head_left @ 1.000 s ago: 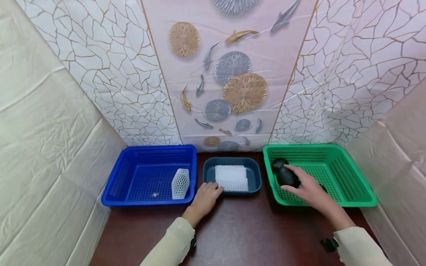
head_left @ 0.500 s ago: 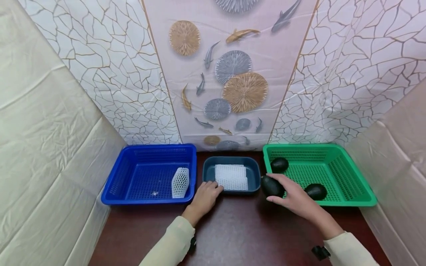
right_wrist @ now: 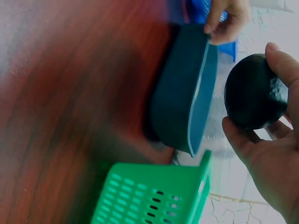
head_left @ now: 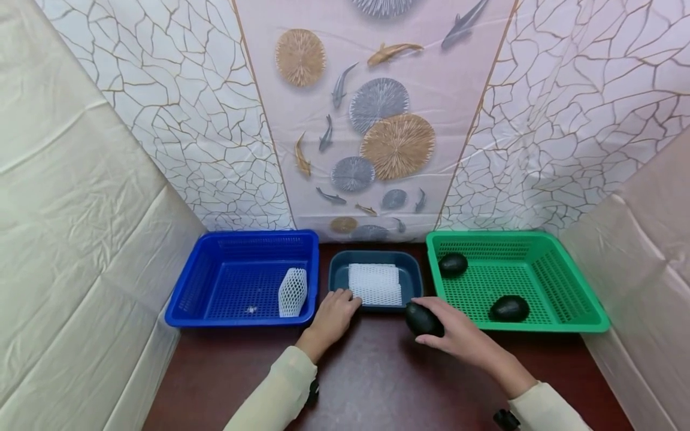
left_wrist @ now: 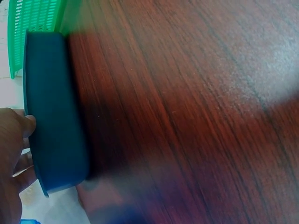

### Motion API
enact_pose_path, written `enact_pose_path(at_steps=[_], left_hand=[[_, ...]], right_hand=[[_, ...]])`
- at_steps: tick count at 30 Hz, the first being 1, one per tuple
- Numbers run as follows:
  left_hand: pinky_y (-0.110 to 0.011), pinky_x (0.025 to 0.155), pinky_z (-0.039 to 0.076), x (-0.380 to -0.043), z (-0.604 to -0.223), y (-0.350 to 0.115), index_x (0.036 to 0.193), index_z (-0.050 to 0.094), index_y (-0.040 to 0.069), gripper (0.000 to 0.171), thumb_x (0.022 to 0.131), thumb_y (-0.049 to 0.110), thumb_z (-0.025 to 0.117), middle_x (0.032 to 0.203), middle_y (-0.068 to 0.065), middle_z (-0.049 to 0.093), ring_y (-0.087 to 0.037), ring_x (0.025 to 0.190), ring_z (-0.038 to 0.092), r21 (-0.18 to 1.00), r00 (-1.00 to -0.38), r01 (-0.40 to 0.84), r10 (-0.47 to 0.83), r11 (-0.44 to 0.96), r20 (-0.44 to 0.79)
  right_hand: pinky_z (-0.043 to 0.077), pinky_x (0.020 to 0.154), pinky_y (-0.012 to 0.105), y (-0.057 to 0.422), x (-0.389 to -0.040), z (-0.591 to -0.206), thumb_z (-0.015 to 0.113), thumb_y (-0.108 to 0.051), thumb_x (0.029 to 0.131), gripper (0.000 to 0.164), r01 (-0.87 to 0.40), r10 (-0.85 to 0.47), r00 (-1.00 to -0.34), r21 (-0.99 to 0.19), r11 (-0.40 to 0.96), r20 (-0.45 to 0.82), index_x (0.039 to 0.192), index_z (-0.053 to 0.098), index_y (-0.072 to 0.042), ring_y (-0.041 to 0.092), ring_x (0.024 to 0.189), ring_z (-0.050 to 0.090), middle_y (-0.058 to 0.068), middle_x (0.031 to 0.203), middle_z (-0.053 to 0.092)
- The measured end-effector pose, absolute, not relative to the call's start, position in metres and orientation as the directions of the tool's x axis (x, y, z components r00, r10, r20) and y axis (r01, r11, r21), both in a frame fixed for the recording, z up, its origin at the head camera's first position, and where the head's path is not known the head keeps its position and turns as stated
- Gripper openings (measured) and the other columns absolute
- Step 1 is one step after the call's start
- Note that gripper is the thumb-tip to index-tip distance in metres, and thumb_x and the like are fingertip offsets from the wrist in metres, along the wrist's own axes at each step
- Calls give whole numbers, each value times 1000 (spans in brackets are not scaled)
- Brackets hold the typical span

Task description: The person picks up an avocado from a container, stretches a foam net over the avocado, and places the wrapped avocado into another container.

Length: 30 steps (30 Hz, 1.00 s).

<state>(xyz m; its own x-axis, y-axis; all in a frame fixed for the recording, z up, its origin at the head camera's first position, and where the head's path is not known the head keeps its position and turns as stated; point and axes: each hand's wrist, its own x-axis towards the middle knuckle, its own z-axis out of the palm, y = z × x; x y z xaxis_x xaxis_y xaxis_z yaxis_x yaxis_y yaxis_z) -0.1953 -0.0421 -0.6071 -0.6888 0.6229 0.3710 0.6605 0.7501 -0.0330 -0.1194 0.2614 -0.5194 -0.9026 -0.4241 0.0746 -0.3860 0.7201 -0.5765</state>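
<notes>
My right hand (head_left: 458,335) grips a dark avocado (head_left: 423,319) above the table, just off the small dark blue tray's front right corner. In the right wrist view, thumb and fingers curl round the avocado (right_wrist: 254,93). My left hand (head_left: 333,317) holds the front left corner of the tray (head_left: 336,258), thumb outside the rim and fingers over it in the left wrist view. White foam fruit nets (head_left: 374,284) lie flat in the tray. Two more avocados, one at the back left (head_left: 453,264) and another at the front (head_left: 509,308), lie in the green basket (head_left: 579,281).
On the left stands a blue basket (head_left: 185,284) with a white foam net (head_left: 293,292) at its right side; its contents cannot be made out. A small white bit (head_left: 251,309) lies on that basket's floor. The brown table (head_left: 366,371) ends behind at a patterned wall (head_left: 377,149).
My right hand has lifted the avocado out of the green basket and carried it left and nearer, to beside the tray. My left hand stays at the tray's corner.
</notes>
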Motion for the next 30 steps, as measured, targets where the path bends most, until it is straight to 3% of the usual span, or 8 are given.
enact_pose_path(at_steps=[6, 14, 22, 30], left_hand=[[-33, 67, 49, -196, -605, -42, 104, 73, 17, 13, 96, 8, 69, 94, -3, 66, -21, 82, 60, -50, -696, 653, 625, 756, 354], [-33, 69, 50, -196, -604, -42, 105, 74, 17, 14, 95, 8, 69, 95, -3, 67, -20, 83, 61, -62, -698, 649, 626, 758, 347], [-34, 69, 51, -197, -604, -41, 103, 74, 17, 13, 95, 8, 69, 94, -3, 67, -21, 82, 61, -68, -693, 649, 626, 758, 358], [-34, 73, 52, -197, -605, -40, 106, 74, 18, 14, 97, 9, 67, 96, -3, 68, -20, 84, 61, -54, -711, 644, 623, 763, 327]], right_hand=[[56, 89, 41, 253, -116, -536, 78, -50, 88, 76, -404, -463, -886, -559, 724, 40, 150, 49, -17, 23, 124, 60, 6, 143, 57], [54, 94, 49, 248, -113, -557, 83, -29, 88, 72, -388, -484, -874, -541, 747, -42, 149, 50, -10, 31, 127, 58, 12, 144, 55], [53, 95, 50, 249, -114, -569, 85, -27, 87, 70, -418, -501, -862, -458, 785, -72, 146, 53, -6, 31, 123, 59, 13, 139, 56], [51, 99, 53, 246, -117, -574, 83, -29, 88, 71, -395, -506, -849, -454, 799, -150, 147, 52, -5, 35, 126, 57, 16, 140, 55]])
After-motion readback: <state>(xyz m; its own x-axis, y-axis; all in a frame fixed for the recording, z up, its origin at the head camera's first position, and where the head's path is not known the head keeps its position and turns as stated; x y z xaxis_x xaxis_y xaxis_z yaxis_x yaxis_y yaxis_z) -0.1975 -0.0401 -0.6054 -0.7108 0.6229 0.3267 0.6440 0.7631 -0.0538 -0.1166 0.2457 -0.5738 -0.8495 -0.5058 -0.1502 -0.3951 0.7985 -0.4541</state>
